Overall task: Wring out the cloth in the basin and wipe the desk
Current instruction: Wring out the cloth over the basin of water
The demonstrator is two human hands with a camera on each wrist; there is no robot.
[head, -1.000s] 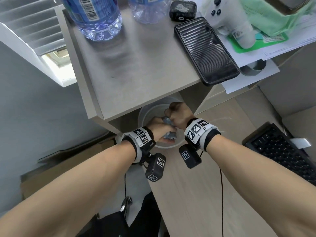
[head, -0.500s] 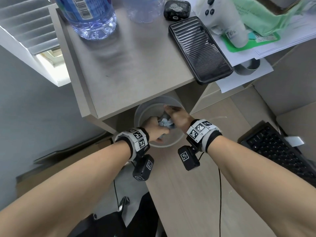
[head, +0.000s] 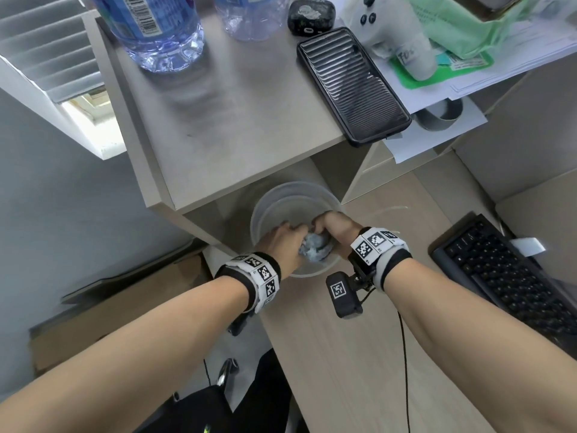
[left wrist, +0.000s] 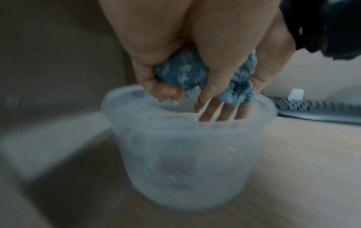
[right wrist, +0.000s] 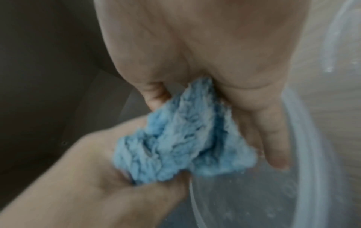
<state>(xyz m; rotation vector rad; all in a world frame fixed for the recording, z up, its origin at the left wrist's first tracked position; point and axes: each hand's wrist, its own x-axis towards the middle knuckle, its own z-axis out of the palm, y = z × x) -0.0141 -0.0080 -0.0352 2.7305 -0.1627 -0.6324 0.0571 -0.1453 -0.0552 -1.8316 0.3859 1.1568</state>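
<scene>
A wet blue cloth is bunched up between both my hands, just above a translucent plastic basin. The basin stands on the light wooden desk, partly under a raised shelf. My left hand grips the cloth's left end, thumb and fingers curled round the cloth over the basin. My right hand grips the other end of the cloth, whose twisted folds run down to my left hand. There is water inside the basin.
The grey shelf overhangs the basin's far half. It carries water bottles, a black phone and papers. A black keyboard lies on the desk to the right. The desk's left edge runs just left of the basin.
Both hands have kept hold of the cloth over the basin. They have turned against each other and sunk slightly toward the rim, bunching the cloth tighter.
</scene>
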